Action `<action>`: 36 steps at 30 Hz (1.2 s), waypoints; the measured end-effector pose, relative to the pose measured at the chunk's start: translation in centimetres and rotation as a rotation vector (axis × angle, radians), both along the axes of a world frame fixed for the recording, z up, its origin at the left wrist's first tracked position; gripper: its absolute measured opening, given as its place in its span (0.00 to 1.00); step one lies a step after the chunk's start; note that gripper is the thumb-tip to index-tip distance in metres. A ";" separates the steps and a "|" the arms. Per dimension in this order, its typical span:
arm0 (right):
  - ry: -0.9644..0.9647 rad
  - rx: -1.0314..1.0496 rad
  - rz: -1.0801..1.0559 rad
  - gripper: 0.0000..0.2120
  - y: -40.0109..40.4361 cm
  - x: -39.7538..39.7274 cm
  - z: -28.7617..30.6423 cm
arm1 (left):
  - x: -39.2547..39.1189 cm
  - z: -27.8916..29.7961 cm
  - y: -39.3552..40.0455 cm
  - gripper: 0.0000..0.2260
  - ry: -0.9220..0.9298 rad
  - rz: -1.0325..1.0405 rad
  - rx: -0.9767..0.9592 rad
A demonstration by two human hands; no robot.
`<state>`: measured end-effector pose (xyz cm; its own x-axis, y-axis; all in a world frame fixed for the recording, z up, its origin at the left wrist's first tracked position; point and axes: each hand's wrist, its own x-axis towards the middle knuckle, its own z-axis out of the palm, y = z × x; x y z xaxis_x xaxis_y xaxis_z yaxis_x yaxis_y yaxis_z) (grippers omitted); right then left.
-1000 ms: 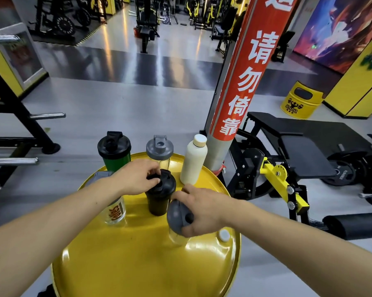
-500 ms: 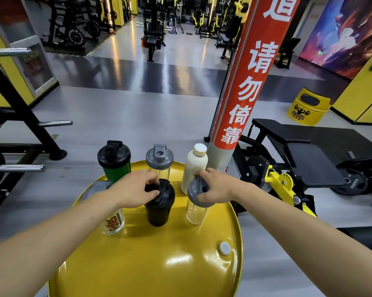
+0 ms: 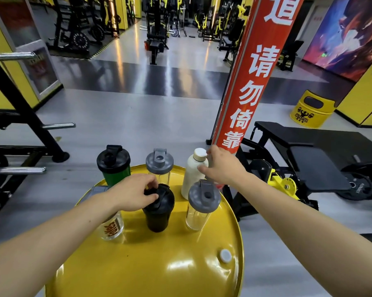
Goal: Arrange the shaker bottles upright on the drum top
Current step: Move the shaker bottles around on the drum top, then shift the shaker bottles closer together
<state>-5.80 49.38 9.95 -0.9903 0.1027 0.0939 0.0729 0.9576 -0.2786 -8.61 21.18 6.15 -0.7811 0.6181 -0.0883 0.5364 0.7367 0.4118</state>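
Several bottles stand upright on the yellow drum top (image 3: 150, 266). At the back are a green shaker with a black lid (image 3: 114, 166), a clear shaker with a grey lid (image 3: 159, 165) and a white bottle (image 3: 193, 174). In front stand a clear printed shaker (image 3: 113, 227), a black shaker (image 3: 158, 207) and a clear grey-lidded shaker (image 3: 201, 205). My left hand (image 3: 133, 195) rests on the black shaker's lid, fingers curled on it. My right hand (image 3: 220, 167) reaches to the white bottle, thumb and fingers around its neck.
A slanted red pillar with white characters (image 3: 251, 82) rises just behind the drum on the right. A black bench with yellow brackets (image 3: 298, 159) stands to the right, a black rack with steel pegs (image 3: 20, 136) to the left. A small white cap (image 3: 225, 255) sits in the drum top.
My right hand set the grey-lidded clear shaker upright beside the black one, let go of it, and moved back to the white bottle. My left hand stayed on the black shaker's lid.
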 end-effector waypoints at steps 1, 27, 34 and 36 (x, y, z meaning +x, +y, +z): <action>0.004 -0.010 -0.028 0.31 0.0 -0.7 0.1 | 0.0 0.0 0.0 0.12 -0.003 0.003 0.001; -0.209 -0.041 -0.038 0.46 -1.4 -5.1 -0.8 | -1.7 0.9 -1.4 0.16 0.036 0.013 0.016; 0.015 -0.059 0.069 0.27 -6.8 -5.8 4.5 | -4.8 4.7 -3.8 0.13 0.114 0.186 0.141; 0.041 -0.129 0.107 0.21 -9.4 -6.1 5.4 | -5.6 5.1 -4.8 0.11 0.144 0.243 0.154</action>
<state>-11.88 39.98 15.36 -0.9918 0.0112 0.1271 -0.0410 0.9155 -0.4002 -14.22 16.35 11.25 -0.9054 0.4091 0.1137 0.4128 0.7855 0.4611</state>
